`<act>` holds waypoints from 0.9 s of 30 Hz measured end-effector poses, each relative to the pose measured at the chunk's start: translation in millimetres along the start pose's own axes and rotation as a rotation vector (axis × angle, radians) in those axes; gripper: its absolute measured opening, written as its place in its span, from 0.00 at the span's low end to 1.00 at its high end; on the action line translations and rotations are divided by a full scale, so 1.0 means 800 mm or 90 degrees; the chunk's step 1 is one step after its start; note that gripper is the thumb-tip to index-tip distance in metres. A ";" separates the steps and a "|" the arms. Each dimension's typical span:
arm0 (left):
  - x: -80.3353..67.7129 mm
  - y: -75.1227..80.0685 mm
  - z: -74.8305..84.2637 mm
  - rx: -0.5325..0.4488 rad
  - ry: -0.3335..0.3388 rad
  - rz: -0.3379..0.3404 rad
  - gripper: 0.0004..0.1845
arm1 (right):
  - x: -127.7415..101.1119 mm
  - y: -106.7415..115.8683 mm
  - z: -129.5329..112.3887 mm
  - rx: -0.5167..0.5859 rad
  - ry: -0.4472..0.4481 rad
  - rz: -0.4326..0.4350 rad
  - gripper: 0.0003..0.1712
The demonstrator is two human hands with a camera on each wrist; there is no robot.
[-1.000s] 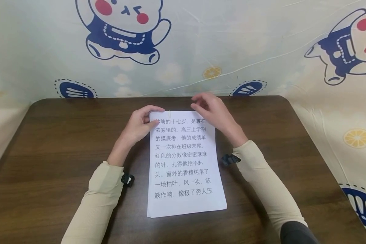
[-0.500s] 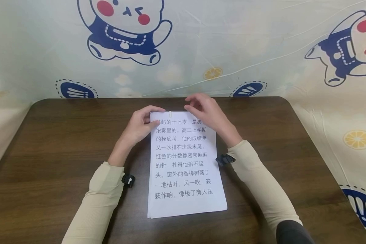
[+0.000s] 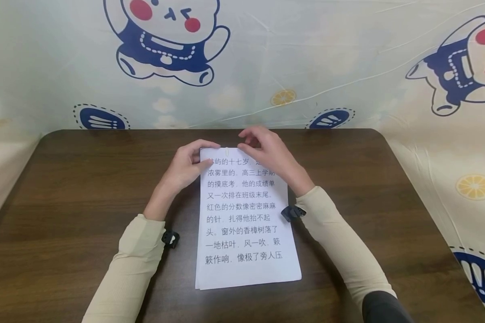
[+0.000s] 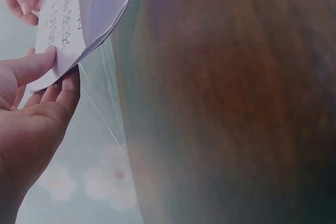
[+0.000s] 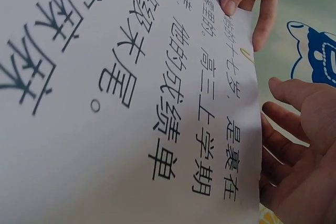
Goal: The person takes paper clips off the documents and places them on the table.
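A thin stack of white sheets (image 3: 242, 224) with large printed Chinese text lies on the table, its top edge away from me. A pale yellow paper clip (image 3: 227, 152) sits on that top edge, left of centre; the right wrist view shows the clip (image 5: 247, 55) too. My left hand (image 3: 185, 165) pinches the stack's top left corner, thumb on the front and fingers behind, as the left wrist view shows. My right hand (image 3: 268, 151) hovers at the top edge, right of the clip. Its fingers are loosely bent, with a gap between thumb and forefinger and nothing gripped.
The dark brown wooden table (image 3: 85, 188) extends around the stack. Behind and to the right hangs a pale curtain (image 3: 323, 49) with cartoon figures and orange slices. A small black camera (image 3: 170, 238) is on the left wrist, another black camera (image 3: 293, 213) on the right.
My right hand has moved left along the top edge, closer to the paper clip. The left hand keeps its pinch on the corner, and the stack has hardly moved.
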State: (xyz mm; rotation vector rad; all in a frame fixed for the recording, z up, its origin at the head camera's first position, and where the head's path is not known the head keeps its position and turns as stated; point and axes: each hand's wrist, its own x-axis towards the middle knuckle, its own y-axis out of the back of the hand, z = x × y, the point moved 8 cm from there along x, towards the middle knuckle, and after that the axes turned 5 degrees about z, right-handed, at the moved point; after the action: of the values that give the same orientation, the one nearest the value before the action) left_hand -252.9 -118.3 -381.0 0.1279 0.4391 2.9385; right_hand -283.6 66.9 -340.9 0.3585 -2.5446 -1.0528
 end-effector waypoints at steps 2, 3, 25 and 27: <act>0.000 0.000 -0.001 0.002 -0.001 -0.001 0.20 | 0.001 -0.003 -0.002 0.001 -0.001 -0.005 0.21; 0.000 0.000 -0.001 0.003 -0.001 -0.001 0.20 | 0.001 -0.004 -0.002 0.000 -0.003 -0.007 0.21; 0.001 -0.001 0.001 0.000 -0.002 -0.004 0.20 | 0.001 -0.029 -0.016 -0.010 -0.005 -0.053 0.23; 0.000 -0.001 0.002 -0.001 -0.004 -0.004 0.20 | 0.000 -0.031 -0.017 -0.012 -0.003 -0.057 0.23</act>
State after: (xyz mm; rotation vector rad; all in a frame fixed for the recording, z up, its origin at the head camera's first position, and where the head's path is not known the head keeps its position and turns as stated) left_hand -252.9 -117.4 -379.7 0.1353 0.4352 2.9313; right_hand -275.6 41.6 -349.6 0.4691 -2.5421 -1.1110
